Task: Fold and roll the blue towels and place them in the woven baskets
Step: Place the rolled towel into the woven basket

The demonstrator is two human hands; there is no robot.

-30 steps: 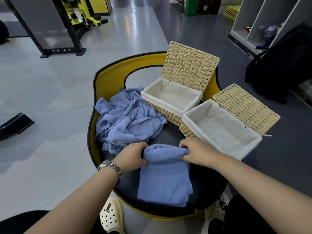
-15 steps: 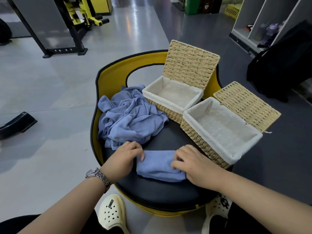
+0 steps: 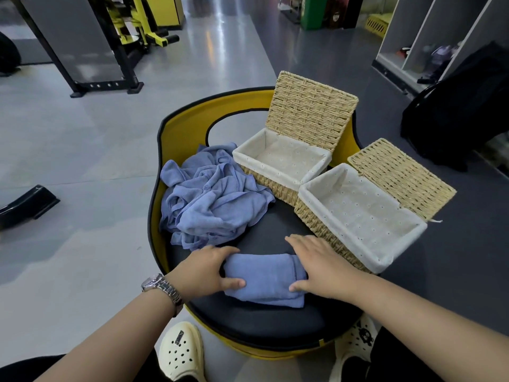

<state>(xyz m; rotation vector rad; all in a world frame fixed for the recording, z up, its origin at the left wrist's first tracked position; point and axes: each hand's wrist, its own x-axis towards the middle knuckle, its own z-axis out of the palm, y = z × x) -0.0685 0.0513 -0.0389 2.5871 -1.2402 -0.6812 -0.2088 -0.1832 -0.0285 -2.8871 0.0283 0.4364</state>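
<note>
While both hands (image 3: 264,268) grip one rolled blue towel (image 3: 263,279) at its ends, both woven baskets (image 3: 358,216) sit empty; towel heap (image 3: 212,199) unfolded.

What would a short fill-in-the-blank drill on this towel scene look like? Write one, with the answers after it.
1. The rolled towel lies on the black seat between the left hand and the ____ hand.
2. Both baskets, the near basket and the far basket, have their lids ____.
3. Inside, both baskets hold ____ towels.
4. The loose towels are piled to the ____ of the baskets.

Answers: right; open; no; left
</note>
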